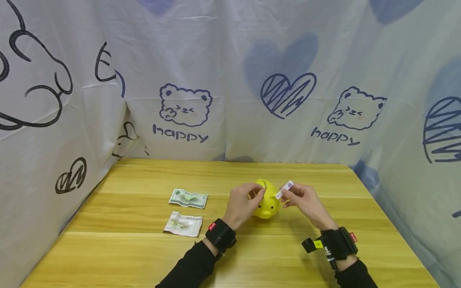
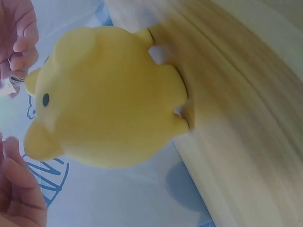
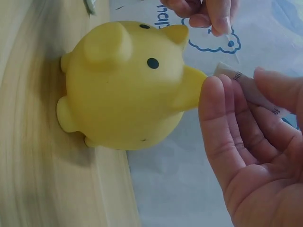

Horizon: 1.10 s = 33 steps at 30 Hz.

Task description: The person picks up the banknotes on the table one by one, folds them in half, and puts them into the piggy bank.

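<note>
A yellow piggy bank (image 1: 267, 206) stands on the wooden table between both hands, its snout toward me. My right hand (image 1: 304, 200) pinches a small folded banknote (image 1: 284, 190) between thumb and fingers, beside the pig's ear. In the right wrist view the folded banknote (image 3: 251, 89) shows printed marks and slants up from the palm. My left hand (image 1: 243, 204) is at the other side of the pig's head, with thumb and index fingertips close together near its top. No object shows clearly in these bent left fingers (image 2: 23, 184).
Left of the hands, a green banknote (image 1: 188, 198) lies flat on the table (image 1: 137, 256). A paler banknote (image 1: 183, 224) with a creased surface lies nearer to me. Printed cloth (image 1: 230, 52) hangs behind the table and along both sides.
</note>
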Motion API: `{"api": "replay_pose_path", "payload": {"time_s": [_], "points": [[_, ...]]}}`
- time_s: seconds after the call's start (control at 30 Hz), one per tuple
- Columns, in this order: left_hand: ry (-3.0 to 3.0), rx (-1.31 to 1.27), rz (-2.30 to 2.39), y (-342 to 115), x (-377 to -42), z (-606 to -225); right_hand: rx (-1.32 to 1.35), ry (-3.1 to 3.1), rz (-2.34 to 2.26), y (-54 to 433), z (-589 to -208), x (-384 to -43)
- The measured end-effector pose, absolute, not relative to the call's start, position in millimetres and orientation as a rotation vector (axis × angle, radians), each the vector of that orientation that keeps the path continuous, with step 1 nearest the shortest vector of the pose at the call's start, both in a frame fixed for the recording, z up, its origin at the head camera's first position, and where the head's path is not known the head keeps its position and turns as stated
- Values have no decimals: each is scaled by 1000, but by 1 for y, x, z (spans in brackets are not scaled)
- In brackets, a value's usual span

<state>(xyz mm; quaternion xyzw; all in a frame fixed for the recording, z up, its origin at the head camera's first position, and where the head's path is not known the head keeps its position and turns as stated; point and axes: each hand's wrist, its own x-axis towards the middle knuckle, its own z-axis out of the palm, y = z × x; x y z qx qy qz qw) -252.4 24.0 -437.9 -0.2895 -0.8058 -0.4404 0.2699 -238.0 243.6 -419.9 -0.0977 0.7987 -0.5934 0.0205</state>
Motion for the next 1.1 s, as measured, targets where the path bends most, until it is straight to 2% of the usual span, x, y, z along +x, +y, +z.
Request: {"api": "replay_pose_path", "payload": {"time_s": [0.3,1.1], "points": [[-2214,-641,-1157,20,-257,-437,-262,2546,-1926,240,-419,-235],[-2754,-661,-1307,16,-269,-451,-199,2701,-1846,230,-424,-240]]}}
